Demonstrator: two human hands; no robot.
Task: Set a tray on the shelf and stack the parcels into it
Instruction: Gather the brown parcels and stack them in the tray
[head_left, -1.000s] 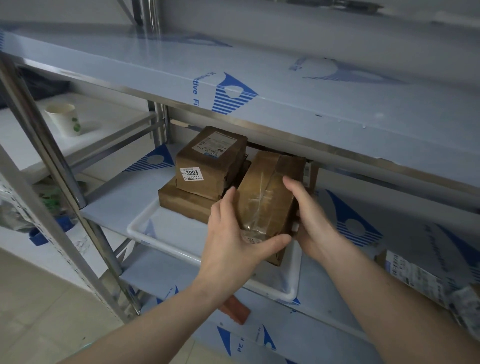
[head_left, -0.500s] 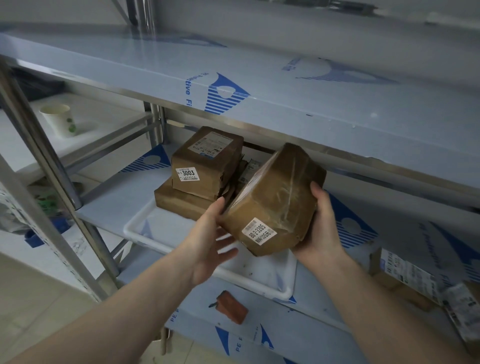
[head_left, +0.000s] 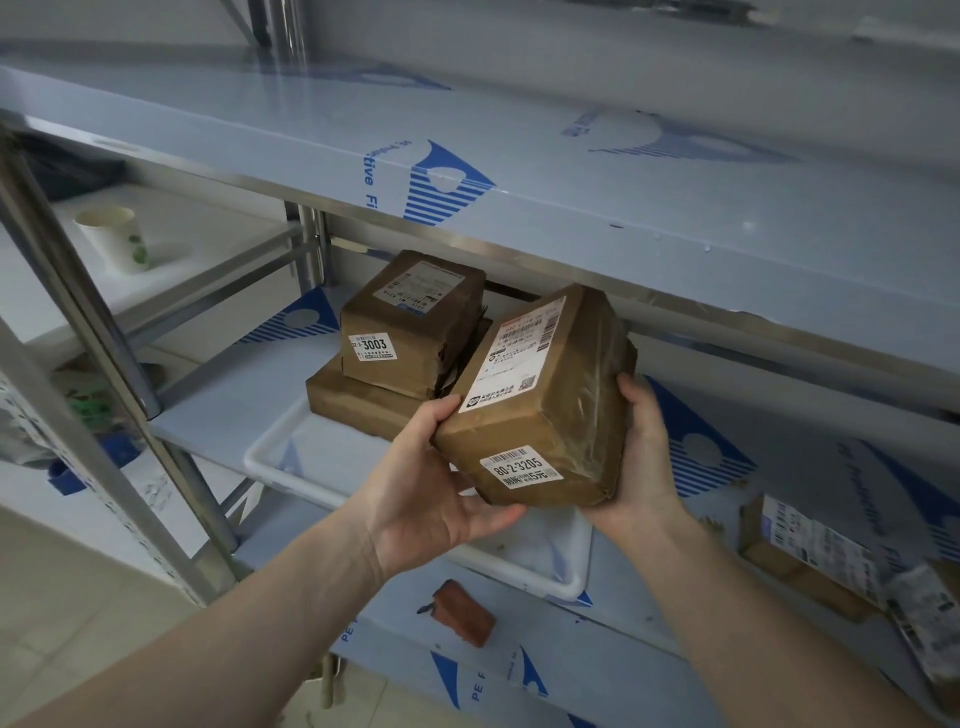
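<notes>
A white tray (head_left: 291, 460) lies on the middle shelf (head_left: 234, 400). In its far left corner a flat brown parcel (head_left: 353, 402) carries a second brown parcel (head_left: 410, 327) labelled 3003. I hold a third brown parcel (head_left: 540, 410), labelled 80-2-3205, tilted in the air above the tray's right half. My left hand (head_left: 431, 488) grips its lower left corner from beneath, thumb on the top face. My right hand (head_left: 641, 457) clasps its right side.
The shelf above (head_left: 571, 171) overhangs close over the parcels. More parcels (head_left: 810, 556) lie at the right on the lower shelf, and a small reddish-brown object (head_left: 462, 613) lies there below the tray. A paper cup (head_left: 117, 239) stands on a white surface at the left.
The parcel stood on end in the tray with both hands around it. It has been lifted and turned so its shipping label faces up, and my left hand has closed under its corner.
</notes>
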